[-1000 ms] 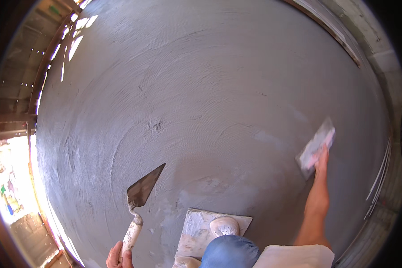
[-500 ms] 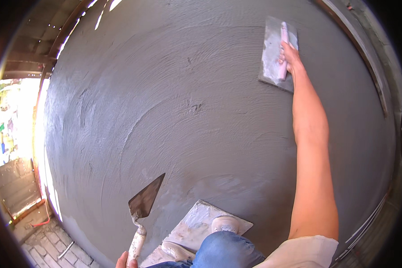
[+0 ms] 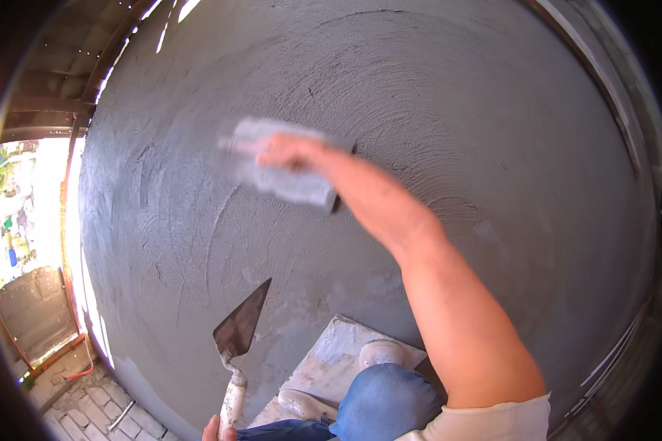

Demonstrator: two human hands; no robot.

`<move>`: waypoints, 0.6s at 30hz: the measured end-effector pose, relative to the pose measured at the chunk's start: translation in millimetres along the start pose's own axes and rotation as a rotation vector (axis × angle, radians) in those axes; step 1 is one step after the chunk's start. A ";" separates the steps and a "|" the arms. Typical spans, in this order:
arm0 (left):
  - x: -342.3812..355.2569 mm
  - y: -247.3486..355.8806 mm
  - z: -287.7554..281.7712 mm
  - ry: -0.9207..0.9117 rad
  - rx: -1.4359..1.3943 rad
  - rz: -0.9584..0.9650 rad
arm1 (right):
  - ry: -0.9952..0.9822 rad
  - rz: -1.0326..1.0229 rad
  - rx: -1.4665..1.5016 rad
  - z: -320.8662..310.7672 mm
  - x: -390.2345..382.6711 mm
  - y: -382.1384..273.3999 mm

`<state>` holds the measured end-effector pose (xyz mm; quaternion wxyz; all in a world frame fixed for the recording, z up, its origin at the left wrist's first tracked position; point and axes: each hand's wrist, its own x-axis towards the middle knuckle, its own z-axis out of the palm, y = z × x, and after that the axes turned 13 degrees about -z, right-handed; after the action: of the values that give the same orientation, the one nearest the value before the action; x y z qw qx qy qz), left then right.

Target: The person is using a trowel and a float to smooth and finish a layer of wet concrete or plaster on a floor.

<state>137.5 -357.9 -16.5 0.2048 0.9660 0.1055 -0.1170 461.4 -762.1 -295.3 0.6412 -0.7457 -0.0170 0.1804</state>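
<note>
My right hand grips a rectangular finishing trowel, blurred by motion, on the textured wet grey cement floor. My left hand holds the pale handle of a pointed trowel at the lower edge, its dark blade tilted up to the right. Beside it, at the bottom centre, a pale flat board carries whitish pads, with my blue-clad knee over it.
At the left are dark wooden boards, a bright opening and grey paving bricks with a thin orange hose. A long edging strip runs along the upper right, with thin pale rods at the lower right.
My right hand has moved the rectangular trowel from the right side up, then across leftward to the upper middle, turning it nearly horizontal. My left hand has shifted slightly right in view.
</note>
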 end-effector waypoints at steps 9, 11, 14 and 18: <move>14.8 -13.3 5.2 -0.001 0.002 0.117 | -0.290 -0.221 -0.487 168.6 -81.3 28.2; 22.2 -9.7 2.0 -0.062 0.012 0.090 | -0.161 -0.166 -0.341 123.0 -76.0 46.1; 32.5 -10.3 -1.7 -0.025 0.024 0.212 | 0.425 -0.236 -0.099 33.9 -111.5 48.7; 48.0 -19.3 -7.8 -0.046 0.031 0.272 | 1.130 0.051 -0.434 -77.6 -249.5 75.0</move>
<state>179.7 -329.9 -29.7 0.2062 0.9715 -0.0331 -0.1120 235.3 -913.2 -297.1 0.3796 -0.8401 0.3075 -0.2358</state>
